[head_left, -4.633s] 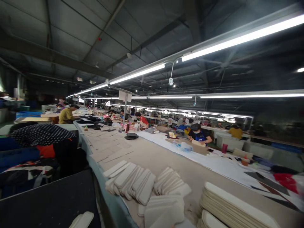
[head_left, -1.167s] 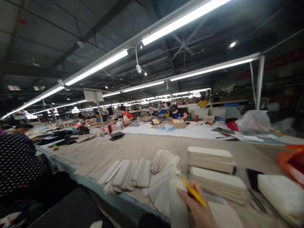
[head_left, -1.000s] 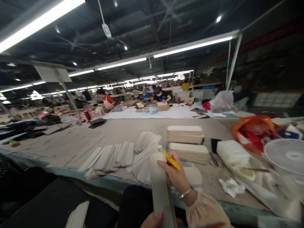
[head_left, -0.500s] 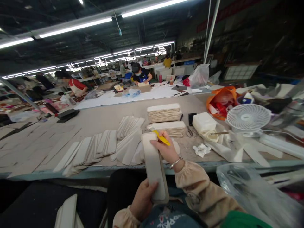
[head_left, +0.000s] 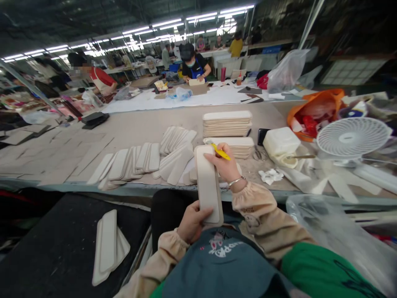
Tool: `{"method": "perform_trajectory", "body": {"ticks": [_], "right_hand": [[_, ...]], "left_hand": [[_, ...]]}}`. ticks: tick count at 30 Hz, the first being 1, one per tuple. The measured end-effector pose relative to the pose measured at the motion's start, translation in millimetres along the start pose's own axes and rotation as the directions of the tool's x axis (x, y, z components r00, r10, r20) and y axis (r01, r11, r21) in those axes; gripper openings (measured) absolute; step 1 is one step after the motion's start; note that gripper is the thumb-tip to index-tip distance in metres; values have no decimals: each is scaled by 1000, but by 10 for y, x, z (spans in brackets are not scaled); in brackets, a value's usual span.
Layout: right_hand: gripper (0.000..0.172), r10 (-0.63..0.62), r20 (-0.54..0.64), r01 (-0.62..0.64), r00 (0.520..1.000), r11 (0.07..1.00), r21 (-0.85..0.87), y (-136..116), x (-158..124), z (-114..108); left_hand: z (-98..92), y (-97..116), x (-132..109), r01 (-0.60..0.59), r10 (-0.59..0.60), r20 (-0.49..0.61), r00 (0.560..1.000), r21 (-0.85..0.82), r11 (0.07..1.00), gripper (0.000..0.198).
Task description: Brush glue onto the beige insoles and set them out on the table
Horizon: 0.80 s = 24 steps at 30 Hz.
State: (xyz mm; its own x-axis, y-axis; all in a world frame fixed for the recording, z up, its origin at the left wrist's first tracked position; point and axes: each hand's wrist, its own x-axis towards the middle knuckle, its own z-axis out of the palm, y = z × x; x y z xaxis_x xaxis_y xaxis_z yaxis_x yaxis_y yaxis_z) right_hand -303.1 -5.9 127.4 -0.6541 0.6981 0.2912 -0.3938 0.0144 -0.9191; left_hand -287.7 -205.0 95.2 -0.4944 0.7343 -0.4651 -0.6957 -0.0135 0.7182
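Note:
A long off-white panel with rounded ends (head_left: 207, 182) stands tilted in front of me, over the table's near edge. My left hand (head_left: 195, 219) grips its lower end, thumb on the face. Up at the top, my right hand (head_left: 223, 164) pinches the panel's edge and also holds a yellow-handled brush (head_left: 221, 152), its pale tip pointing left behind the panel. Behind it sit two neat stacks of similar panels, a taller stack (head_left: 227, 124) and a lower stack (head_left: 245, 147). Fanned-out panels (head_left: 136, 163) spread along the table to the left.
A few loose panels (head_left: 108, 244) lie on a black surface (head_left: 46, 244) at lower left. On the right are a white plastic container (head_left: 281, 142), scissors (head_left: 259, 154), crumpled tissue (head_left: 271, 176), a white fan (head_left: 352, 136) and an orange bag (head_left: 325, 107). A co-worker (head_left: 195, 64) sits across the table.
My view has tipped downward, so the table appears higher and more of the black surface shows. Both hands keep their hold on the panel, and the brush stays in my right hand.

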Motion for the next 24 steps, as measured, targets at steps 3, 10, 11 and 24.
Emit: {"method": "perform_trajectory", "body": {"ticks": [3,10,11,24], "right_hand": [[48,39,3,-39,999,998,40,39,12,-5],[56,142,-21,-140,990,989,56,1,0,64],[56,145,-19,-144,989,988,50,4,1,74],[46,69,-27,-69,997,998,3,-65,-35,106]], "left_hand": [[-38,8,-50,110,-108,71,992,-36,993,49],[-99,-58,-76,83,-87,81,993,42,996,53],[-100,-63,-73,79,-82,81,993,40,996,53],[-333,-233,112,-78,62,131,989,126,989,45]]}}
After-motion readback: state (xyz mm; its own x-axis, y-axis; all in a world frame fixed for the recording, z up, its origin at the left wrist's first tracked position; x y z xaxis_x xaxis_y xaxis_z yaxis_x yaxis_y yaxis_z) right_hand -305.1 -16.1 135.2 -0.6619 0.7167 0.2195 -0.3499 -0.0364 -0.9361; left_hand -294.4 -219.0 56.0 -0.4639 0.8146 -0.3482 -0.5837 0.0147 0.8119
